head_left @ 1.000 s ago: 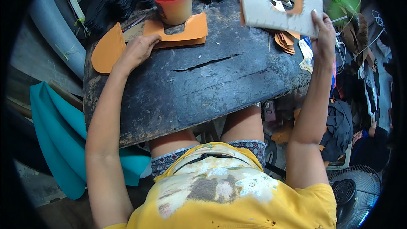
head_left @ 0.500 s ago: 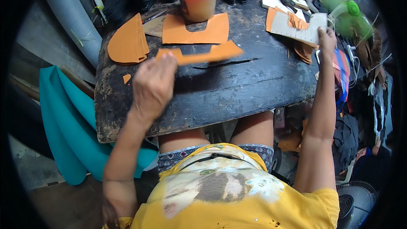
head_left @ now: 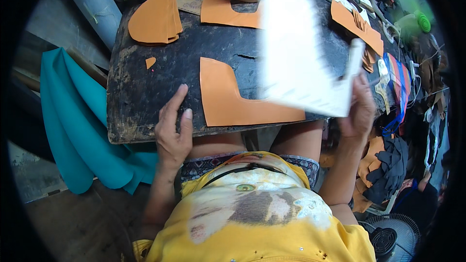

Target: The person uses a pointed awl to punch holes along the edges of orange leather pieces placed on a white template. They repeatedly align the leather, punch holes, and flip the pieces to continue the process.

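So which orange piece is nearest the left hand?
The L-shaped orange piece at the near edge of the board, just right of the left hand. The others lie along the far side.

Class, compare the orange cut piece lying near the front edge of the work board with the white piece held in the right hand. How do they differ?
The orange cut piece lies flat on the dark board; the white piece is held up by the right hand. The orange cut piece is sharp and L-shaped; the white piece is blurred and roughly triangular. Both are thin flat sheets.

teal cloth left of the dark workbench, orange stack (far corner), fan lower right
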`<state>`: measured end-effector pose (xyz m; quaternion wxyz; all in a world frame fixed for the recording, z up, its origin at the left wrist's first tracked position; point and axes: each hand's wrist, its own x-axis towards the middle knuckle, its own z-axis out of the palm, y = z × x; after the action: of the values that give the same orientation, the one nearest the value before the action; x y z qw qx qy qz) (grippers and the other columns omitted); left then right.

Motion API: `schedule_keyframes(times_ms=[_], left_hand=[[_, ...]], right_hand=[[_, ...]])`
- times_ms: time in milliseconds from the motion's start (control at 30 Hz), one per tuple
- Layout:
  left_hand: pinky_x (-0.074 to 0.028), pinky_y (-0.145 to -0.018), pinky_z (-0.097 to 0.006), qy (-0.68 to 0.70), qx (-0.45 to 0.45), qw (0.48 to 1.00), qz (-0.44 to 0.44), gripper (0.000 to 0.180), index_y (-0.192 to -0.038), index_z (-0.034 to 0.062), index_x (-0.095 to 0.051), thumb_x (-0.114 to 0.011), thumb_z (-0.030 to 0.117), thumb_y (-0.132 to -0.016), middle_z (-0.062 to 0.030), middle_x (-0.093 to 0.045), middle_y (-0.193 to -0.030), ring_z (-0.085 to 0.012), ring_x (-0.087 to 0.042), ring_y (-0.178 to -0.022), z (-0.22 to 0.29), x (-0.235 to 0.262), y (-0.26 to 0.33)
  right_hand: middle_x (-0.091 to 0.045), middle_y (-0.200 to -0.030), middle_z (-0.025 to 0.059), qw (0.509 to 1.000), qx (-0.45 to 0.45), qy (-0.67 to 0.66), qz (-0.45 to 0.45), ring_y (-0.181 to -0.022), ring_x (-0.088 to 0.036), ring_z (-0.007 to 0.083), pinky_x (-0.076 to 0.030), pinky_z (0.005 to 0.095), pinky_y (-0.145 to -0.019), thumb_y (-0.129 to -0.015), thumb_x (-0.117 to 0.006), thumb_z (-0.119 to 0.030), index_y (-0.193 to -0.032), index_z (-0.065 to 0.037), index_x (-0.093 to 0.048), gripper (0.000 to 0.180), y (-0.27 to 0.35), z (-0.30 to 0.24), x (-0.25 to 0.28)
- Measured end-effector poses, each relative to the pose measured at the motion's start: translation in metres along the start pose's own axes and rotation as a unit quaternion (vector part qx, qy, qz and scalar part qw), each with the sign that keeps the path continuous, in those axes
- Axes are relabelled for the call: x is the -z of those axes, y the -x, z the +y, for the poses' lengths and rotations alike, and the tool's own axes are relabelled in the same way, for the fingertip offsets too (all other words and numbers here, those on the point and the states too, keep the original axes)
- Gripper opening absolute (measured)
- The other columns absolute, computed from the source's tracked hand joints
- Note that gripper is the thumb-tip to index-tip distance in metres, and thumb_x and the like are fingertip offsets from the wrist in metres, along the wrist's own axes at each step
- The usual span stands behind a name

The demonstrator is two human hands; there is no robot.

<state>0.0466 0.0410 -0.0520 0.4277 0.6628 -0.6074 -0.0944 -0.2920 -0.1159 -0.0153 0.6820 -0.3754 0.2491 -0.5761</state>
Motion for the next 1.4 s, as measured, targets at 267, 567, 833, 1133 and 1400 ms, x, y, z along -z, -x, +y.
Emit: schedule_keyframes(times_ms=[267,567,833,1133,1400], left_hand=[[-0.024,-0.119,-0.049,-0.060,-0.003,0.992,-0.107,0.058,-0.151,0.0008,-0.041,-0.054,0.027,-0.102,-0.0177,-0.051,-0.150,-0.0304,-0.046,-0.142,-0.003,-0.003,-0.006],[-0.021,-0.120,-0.052,-0.103,-0.030,0.981,-0.160,0.072,-0.146,0.0031,-0.051,-0.078,0.026,-0.084,-0.0168,-0.052,-0.149,-0.0272,-0.042,-0.146,-0.002,-0.002,-0.002],[-0.023,-0.117,-0.057,-0.112,-0.081,0.970,-0.199,0.090,-0.142,0.0130,-0.058,-0.086,0.054,-0.067,-0.0235,-0.043,-0.153,-0.0380,-0.039,-0.144,0.001,0.004,0.003],[-0.025,-0.117,-0.058,-0.107,-0.099,0.971,-0.192,0.086,-0.140,0.0086,-0.058,-0.087,0.046,-0.069,-0.0259,-0.041,-0.154,-0.0395,-0.039,-0.144,-0.004,0.003,0.001],[-0.025,-0.117,-0.059,-0.113,-0.095,0.969,-0.198,0.082,-0.143,0.0038,-0.055,-0.083,0.035,-0.072,-0.0265,-0.043,-0.153,-0.0426,-0.041,-0.142,-0.003,0.004,-0.001]], right_hand=[[-0.066,-0.108,0.0143,0.849,0.007,0.528,0.001,-0.096,-0.064,0.0204,-0.052,0.0331,-0.088,-0.091,-0.072,-0.010,-0.128,0.005,-0.058,0.042,0.011,0.057,-0.023],[-0.061,-0.097,0.0157,0.761,-0.027,0.648,-0.021,-0.080,-0.061,0.0237,-0.052,0.0361,-0.073,-0.088,-0.076,-0.011,-0.133,0.006,-0.058,0.051,0.026,0.045,-0.034],[-0.054,-0.091,0.0125,0.746,0.033,0.664,-0.037,-0.072,-0.055,0.0218,-0.051,0.0351,-0.066,-0.089,-0.074,-0.008,-0.135,-0.001,-0.061,0.049,0.035,0.043,-0.037],[-0.053,-0.096,0.0140,0.717,0.029,0.694,-0.062,-0.076,-0.060,0.0263,-0.053,0.0368,-0.069,-0.090,-0.073,-0.009,-0.135,-0.002,-0.060,0.047,0.038,0.044,-0.041],[-0.053,-0.096,0.0128,0.709,0.017,0.703,-0.051,-0.079,-0.057,0.0239,-0.052,0.0353,-0.072,-0.090,-0.073,-0.011,-0.137,-0.005,-0.061,0.049,0.039,0.045,-0.044]])
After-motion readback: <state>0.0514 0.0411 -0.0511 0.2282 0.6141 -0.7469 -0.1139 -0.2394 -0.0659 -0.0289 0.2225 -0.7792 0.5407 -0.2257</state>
